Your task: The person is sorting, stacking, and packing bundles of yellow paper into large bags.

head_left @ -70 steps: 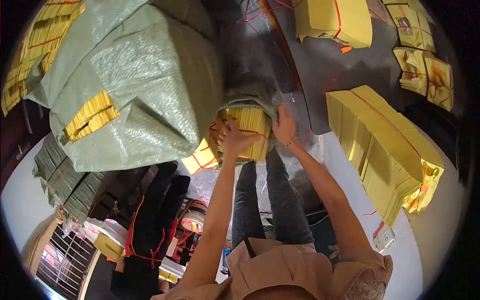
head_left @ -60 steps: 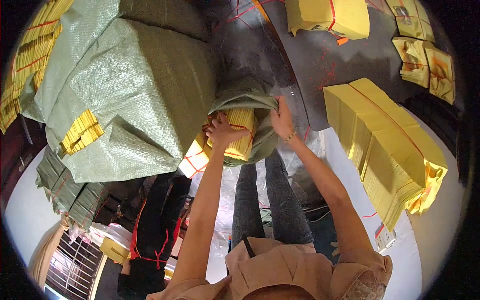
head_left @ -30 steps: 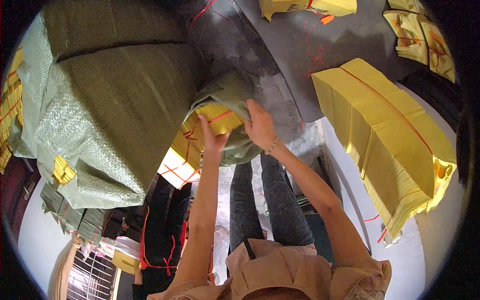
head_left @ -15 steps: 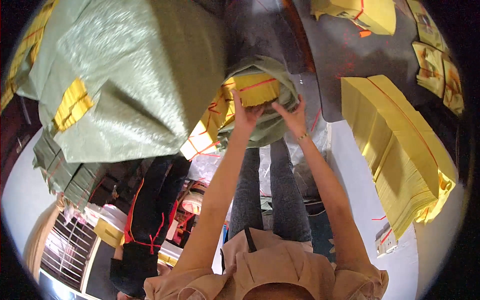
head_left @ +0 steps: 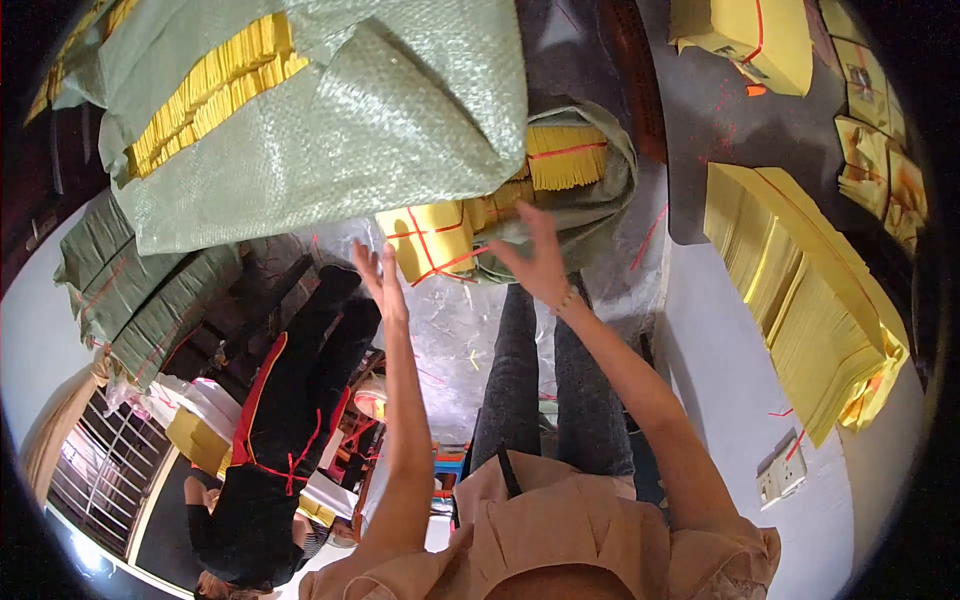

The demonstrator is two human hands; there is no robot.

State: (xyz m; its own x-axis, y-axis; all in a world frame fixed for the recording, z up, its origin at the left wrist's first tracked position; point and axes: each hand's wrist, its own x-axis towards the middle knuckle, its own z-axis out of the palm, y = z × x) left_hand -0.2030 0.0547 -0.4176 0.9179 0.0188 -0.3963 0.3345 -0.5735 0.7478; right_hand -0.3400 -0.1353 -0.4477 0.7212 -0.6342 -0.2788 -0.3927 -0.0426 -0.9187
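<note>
A yellow paper bundle (head_left: 425, 238) tied with red string lies in front of me at the mouth of a green woven sack (head_left: 612, 205). Inside that sack sits another yellow bundle (head_left: 567, 155), bound with a red band. My left hand (head_left: 380, 282) is raised just left of the tied bundle, fingers apart and nothing in them. On the bundle's other side my right hand (head_left: 538, 262) hovers with spread fingers, also holding nothing; whether its fingertips touch the paper I cannot tell. A large green woven sack (head_left: 330, 130) with yellow paper showing covers the upper left.
A tall yellow paper stack (head_left: 800, 290) stands at the right by the wall with a socket (head_left: 782, 475). More yellow bundles (head_left: 760, 40) lie on a dark table (head_left: 690, 200). Folded green sacks (head_left: 130, 285) and another person in black (head_left: 250, 530) are at the left.
Both hands have come out of the sack's mouth and spread apart, the left one moving left. My view has shifted left, so more of the tied bundle shows.
</note>
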